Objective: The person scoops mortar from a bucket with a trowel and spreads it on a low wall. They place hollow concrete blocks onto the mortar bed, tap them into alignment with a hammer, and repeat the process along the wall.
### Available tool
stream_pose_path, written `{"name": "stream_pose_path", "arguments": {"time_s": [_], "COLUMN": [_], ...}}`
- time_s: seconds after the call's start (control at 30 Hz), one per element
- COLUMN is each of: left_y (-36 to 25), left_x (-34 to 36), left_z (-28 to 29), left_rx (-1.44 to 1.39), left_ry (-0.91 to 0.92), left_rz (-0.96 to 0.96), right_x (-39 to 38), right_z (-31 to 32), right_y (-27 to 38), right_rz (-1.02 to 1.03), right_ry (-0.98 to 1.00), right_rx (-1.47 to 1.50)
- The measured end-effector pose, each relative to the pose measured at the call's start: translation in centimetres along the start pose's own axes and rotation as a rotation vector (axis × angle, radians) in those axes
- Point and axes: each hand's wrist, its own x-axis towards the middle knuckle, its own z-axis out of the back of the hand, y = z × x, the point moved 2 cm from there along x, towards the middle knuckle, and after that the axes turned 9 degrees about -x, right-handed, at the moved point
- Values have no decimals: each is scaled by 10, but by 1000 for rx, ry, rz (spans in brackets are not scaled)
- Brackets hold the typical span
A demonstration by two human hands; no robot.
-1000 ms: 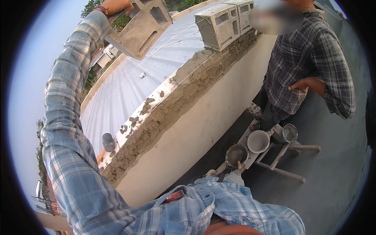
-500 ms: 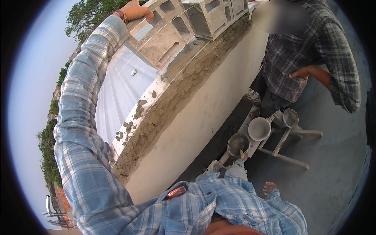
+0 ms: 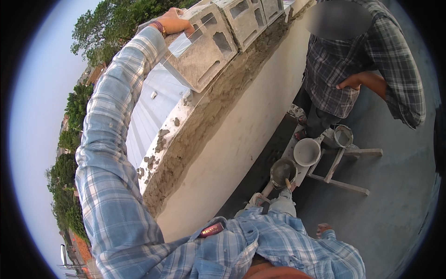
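Observation:
My left arm reaches out to the far upper left. My left hand (image 3: 174,22) grips the outer end of a grey hollow concrete block (image 3: 200,69), its thumb bent over the edge near one of the openings. The block lies on the wall top (image 3: 181,111), its near end close against a neighbouring hollow block (image 3: 244,25) in the same row. Rough wet mortar (image 3: 200,132) coats the wall's upper edge below them. A thin string line runs across the blocks. Down by my side, my right hand (image 3: 324,229) hangs with curled fingers, with nothing visible in it.
A co-worker in a dark plaid shirt (image 3: 334,79) stands at the upper right. Buckets (image 3: 306,152) stand on a plank by my feet, one holding a wooden-handled tool (image 3: 288,183). A wooden trestle (image 3: 344,183) is beside them. Metal roofing (image 3: 151,111) lies beyond the wall.
My left hand has brought the block toward its neighbour, narrowing the gap between them. The block sits more in line with the row. My right hand stays low at my side.

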Motion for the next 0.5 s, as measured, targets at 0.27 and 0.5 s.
{"name": "stream_pose_path", "arguments": {"time_s": [0.27,0.5], "left_y": [3,14], "left_x": [5,6], "left_z": [-11,-19], "left_rx": [99,43], "left_ry": [-14,6], "left_rz": [-9,-33], "right_x": [-16,-7], "right_z": [-2,-2], "right_y": [2,0], "right_rz": [2,-72], "right_ry": [-3,31], "right_rx": [-11,-101]}}
